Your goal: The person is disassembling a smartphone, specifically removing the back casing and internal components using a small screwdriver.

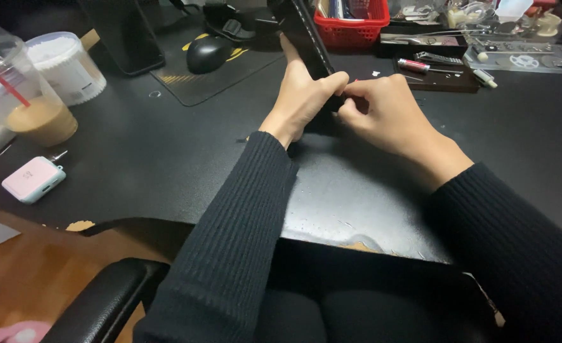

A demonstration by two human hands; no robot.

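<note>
Left hand (pixel 303 95) is gripping the thin, rigid black slab (pixel 309 38) edge-on near the desk's (pixel 166 165) far edge, right hand's (pixel 382 108) fingertips pinching its lower end; likely light, slippery.

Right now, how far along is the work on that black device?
Done: nothing visibly finished; small tools lie laid out behind. In hand: left hand grips the black flat device, tilted up on edge on the desk; right hand pinches at its lower edge. Left: cannot tell; the pinched spot is hidden by fingers.
</note>
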